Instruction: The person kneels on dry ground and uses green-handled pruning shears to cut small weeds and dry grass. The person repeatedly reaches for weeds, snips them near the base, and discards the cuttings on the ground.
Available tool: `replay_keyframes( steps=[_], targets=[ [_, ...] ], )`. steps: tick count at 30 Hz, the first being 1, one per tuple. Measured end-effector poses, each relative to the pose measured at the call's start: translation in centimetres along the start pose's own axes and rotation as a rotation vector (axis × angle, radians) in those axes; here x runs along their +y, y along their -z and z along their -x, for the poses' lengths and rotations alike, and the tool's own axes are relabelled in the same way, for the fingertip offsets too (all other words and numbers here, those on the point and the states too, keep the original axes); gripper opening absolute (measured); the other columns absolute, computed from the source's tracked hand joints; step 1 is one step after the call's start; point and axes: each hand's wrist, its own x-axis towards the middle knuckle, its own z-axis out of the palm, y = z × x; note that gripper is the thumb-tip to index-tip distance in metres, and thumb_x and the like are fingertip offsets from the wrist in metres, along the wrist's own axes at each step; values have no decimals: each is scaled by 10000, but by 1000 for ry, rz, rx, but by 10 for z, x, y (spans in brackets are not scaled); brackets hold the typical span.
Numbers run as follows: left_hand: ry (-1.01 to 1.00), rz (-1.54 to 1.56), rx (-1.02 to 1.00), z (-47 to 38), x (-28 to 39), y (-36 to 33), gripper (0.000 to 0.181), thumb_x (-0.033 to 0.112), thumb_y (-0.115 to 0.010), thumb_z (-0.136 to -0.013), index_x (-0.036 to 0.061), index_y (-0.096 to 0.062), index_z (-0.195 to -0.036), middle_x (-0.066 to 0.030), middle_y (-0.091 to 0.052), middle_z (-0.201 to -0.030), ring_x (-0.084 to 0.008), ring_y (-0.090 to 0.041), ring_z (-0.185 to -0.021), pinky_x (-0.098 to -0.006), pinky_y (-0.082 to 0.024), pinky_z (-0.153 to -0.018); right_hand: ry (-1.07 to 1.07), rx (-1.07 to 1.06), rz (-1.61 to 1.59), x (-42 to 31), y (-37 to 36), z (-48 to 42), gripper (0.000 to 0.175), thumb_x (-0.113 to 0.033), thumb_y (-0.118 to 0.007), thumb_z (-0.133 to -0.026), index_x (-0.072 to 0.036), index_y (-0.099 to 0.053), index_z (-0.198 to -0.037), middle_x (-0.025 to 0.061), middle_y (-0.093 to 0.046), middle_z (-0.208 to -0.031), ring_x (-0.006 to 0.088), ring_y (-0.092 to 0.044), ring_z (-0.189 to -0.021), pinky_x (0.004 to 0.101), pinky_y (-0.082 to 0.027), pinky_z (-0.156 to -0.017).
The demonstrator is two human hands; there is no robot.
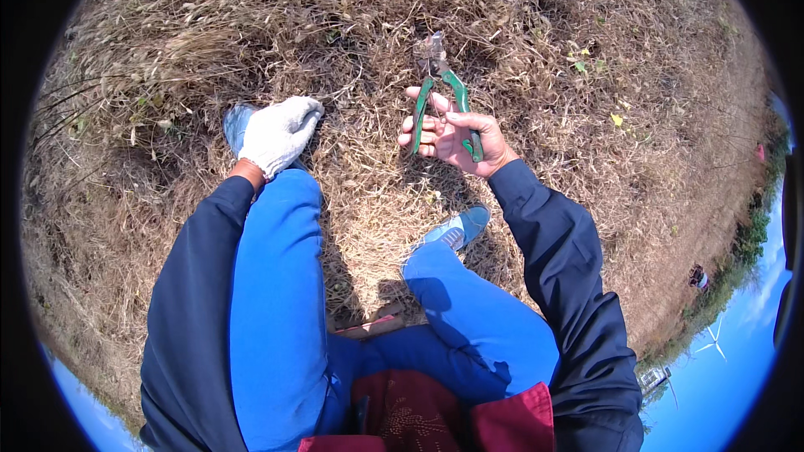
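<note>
My right hand (453, 145) is bare and turned palm up. It holds a pair of pruning shears (459, 89) with worn green handles. The handles are spread apart, with a spring between them, and the metal blades point away from me over the dry grass. In a white knitted glove, my left hand (276, 135) rests at my left knee with its fingers curled in; nothing shows in it. Behind the glove, part of my left shoe (236, 125) is visible.
Dry grass (370, 201) surrounds me, with small green leaves (580, 66) at the right. My right shoe (470, 223) is planted below the shears. Beneath me a low seat's edge (377, 325) shows. Far off stand another person (698, 277) and a wind turbine (715, 343).
</note>
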Motion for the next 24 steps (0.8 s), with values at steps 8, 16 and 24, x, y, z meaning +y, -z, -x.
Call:
replay_keyframes(
  steps=[8,16,24],
  targets=[
    [6,-33,-29,0,1,2,174,263,-614,-984,171,-716,-1091,-49,-739,-1079,-287,-715,-955,-377,-565,-850,141,-110,-273,-29,1,-74,588,-299,-630,-974,-44,-474,-1481,276,-571,-1326,460,-571,-1298,505,-562,-977],
    [8,-29,-42,0,0,2,178,265,-614,-984,168,-715,-1093,-51,-736,-1085,-289,-714,-965,-378,-564,-859,201,17,-220,-34,1,-93,563,-469,-602,-1034,-17,-585,-1371,105,-636,-990,229,-639,-898,373,-549,-781],
    [1,-16,-46,1,1,4,172,235,-617,-989,152,-708,-1109,-62,-735,-1102,-295,-711,-995,-372,-565,-877,177,547,377,-17,-21,-39,249,-253,-634,-1053,-10,-638,-1107,-38,-500,-707,29,-423,-554,187,-339,-433]
  ],
)
